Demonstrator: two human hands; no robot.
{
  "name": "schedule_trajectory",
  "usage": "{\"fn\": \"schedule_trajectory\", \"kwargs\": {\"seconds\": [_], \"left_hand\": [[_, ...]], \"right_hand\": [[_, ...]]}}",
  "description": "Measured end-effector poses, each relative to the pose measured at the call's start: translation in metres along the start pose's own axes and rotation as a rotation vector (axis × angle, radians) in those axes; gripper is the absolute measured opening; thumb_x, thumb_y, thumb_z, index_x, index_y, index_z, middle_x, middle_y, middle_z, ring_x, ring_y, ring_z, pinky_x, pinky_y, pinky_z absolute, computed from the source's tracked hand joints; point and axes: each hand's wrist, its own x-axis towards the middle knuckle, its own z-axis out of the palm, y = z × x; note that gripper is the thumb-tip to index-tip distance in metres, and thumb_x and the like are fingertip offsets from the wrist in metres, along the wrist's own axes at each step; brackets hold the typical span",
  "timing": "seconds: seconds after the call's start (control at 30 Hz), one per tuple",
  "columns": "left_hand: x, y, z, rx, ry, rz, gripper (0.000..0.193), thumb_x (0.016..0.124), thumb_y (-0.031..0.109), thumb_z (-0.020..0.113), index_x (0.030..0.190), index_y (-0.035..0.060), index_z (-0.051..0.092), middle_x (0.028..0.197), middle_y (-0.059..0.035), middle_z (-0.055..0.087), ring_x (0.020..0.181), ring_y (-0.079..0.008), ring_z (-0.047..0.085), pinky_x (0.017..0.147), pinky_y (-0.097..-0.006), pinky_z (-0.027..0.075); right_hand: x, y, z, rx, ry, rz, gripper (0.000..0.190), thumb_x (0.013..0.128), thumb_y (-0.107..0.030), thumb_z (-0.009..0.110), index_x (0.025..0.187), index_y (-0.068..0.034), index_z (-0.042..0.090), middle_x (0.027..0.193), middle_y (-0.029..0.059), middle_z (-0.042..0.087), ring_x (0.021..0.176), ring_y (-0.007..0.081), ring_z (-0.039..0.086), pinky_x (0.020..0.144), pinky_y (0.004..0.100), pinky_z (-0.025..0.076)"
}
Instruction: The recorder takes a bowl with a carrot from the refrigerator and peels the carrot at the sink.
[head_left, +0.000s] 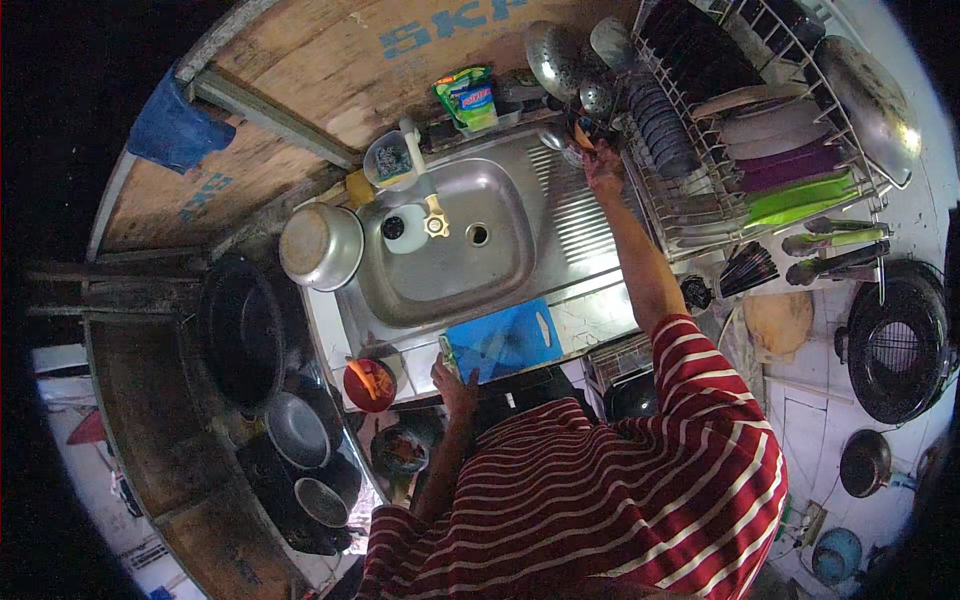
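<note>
My right hand (604, 172) reaches to the far right corner of the stainless steel sink's drainboard. Its fingers are among utensils beside the dish rack, at a small orange-brown item (583, 138); whether they grip it is unclear. A shiny metal spoon or ladle (553, 139) lies just left of them. Near the counter's front edge, my left hand (456, 390) is at the left end of a blue cutting board (501, 341). Its fingertips touch a small pale green item (447, 349) there, and the thumb lies by the board's lower edge.
Left of the board stands a red bowl (369, 397) with orange pieces. An upturned metal pot (321, 246) sits beside the sink basin (450, 281), under a faucet (435, 223). The wire dish rack (675, 75) with plates borders the right side. Skimmers (553, 60) hang behind.
</note>
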Motion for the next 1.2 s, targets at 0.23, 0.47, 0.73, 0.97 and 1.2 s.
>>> {"fn": "schedule_trajectory", "kwargs": {"seconds": [0.23, 0.47, 0.73, 0.97, 1.2], "left_hand": [[0.0, 0.002, 0.0, 0.004, 0.001, 0.038, 0.081, 0.063, 0.018, 0.073, 0.126, 0.004, 0.025, 0.119, -0.0211, 0.034, 0.113, -0.0396, 0.029, 0.093, -0.0484, 0.027], [-0.001, -0.011, -0.002, 0.074, -0.004, 0.064, 0.082, 0.065, 0.021, 0.074, 0.127, 0.003, 0.024, 0.123, -0.0226, 0.029, 0.114, -0.0404, 0.029, 0.093, -0.0495, 0.028], [-0.003, -0.002, -0.004, 0.053, -0.031, 0.016, 0.081, 0.065, 0.02, 0.074, 0.127, 0.0037, 0.024, 0.122, -0.0229, 0.03, 0.114, -0.0401, 0.028, 0.094, -0.0498, 0.027], [0.002, -0.002, 0.005, 0.018, -0.04, 0.124, 0.082, 0.065, 0.02, 0.074, 0.128, 0.0053, 0.024, 0.122, -0.0224, 0.029, 0.114, -0.0403, 0.028, 0.093, -0.0504, 0.027], [-0.004, -0.016, 0.0, 0.029, -0.005, 0.075, 0.081, 0.065, 0.019, 0.073, 0.127, 0.0041, 0.023, 0.122, -0.0226, 0.029, 0.113, -0.0404, 0.028, 0.092, -0.0494, 0.028]], "right_hand": [[0.008, 0.041, 0.026, 2.857, -0.296, 0.424, 0.035, 0.083, -0.014, 0.048, 0.117, -0.008, 0.043, 0.114, 0.014, 0.05, 0.101, 0.0255, 0.05, 0.087, 0.0427, 0.04], [-0.018, 0.075, 0.022, 1.884, 0.243, 0.497, 0.038, 0.081, -0.017, 0.042, 0.118, -0.01, 0.046, 0.122, 0.0144, 0.044, 0.108, 0.0264, 0.045, 0.085, 0.0408, 0.039], [-0.015, 0.092, 0.044, 2.711, -0.168, 0.248, 0.042, 0.084, -0.015, 0.044, 0.125, -0.004, 0.037, 0.13, 0.0123, 0.04, 0.112, 0.0213, 0.045, 0.091, 0.038, 0.037], [-0.015, 0.044, 0.029, 2.278, 0.319, 0.731, 0.037, 0.087, -0.011, 0.036, 0.122, 0.0, 0.037, 0.133, 0.0157, 0.034, 0.121, 0.0302, 0.036, 0.093, 0.0366, 0.038], [-0.014, 0.114, 0.023, 2.923, -0.15, 0.628, 0.05, 0.077, -0.012, 0.057, 0.124, -0.01, 0.04, 0.119, 0.0152, 0.048, 0.104, 0.0279, 0.048, 0.084, 0.0379, 0.043]]}}
